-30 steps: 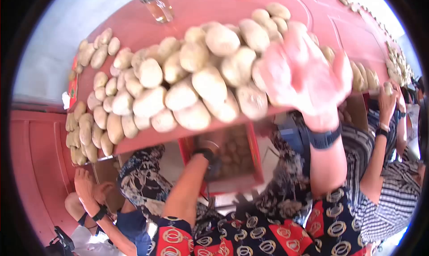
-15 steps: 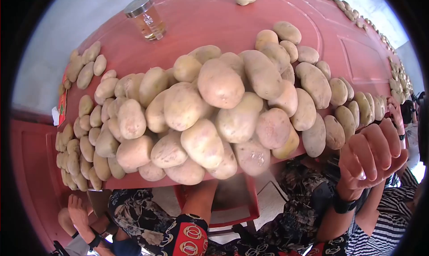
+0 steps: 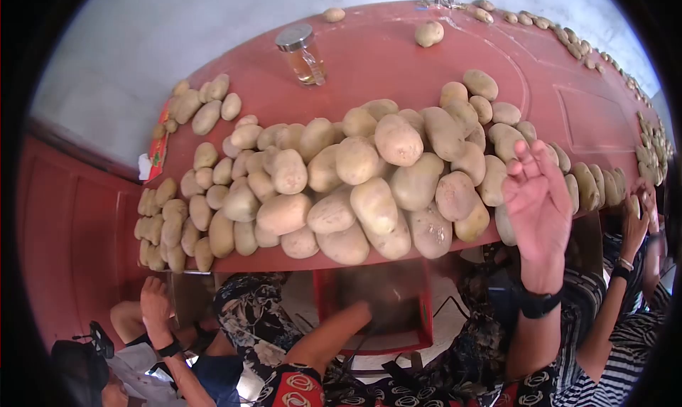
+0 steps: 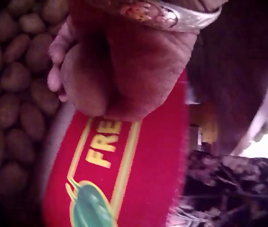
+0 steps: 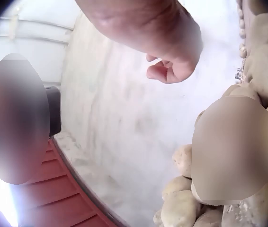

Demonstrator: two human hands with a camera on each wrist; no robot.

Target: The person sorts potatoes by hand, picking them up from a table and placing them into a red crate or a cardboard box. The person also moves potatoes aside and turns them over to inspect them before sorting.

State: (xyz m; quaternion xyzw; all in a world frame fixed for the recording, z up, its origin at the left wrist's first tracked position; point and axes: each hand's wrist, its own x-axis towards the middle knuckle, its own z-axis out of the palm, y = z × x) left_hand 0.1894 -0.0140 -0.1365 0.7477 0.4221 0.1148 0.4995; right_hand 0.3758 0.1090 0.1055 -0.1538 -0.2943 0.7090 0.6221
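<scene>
A big heap of potatoes [image 3: 374,206] covers the front of the red table [image 3: 369,59]. Below the table edge, my left arm reaches into a red box [image 3: 427,307], and the hand there is blurred in the head view. The left wrist view shows my left hand [image 4: 148,71] with curled fingers round a smooth, rounded potato [image 4: 84,87], next to the box's printed red wall [image 4: 157,175]. More potatoes [image 4: 15,78] lie beyond that wall. My right hand [image 3: 538,208] is raised before the heap's right end, palm showing, fingers loosely bent and holding nothing.
A lidded glass jar [image 3: 305,59] of amber liquid stands behind the heap. Single potatoes [image 3: 429,34] lie farther back, and a row of them follows the far edge. People sit at both sides, one in a striped shirt [image 3: 632,336] on the right.
My right hand moved from over the heap down to the lower right, then back up with its fingers uncurled. My left arm stays at the box. The head view has shifted.
</scene>
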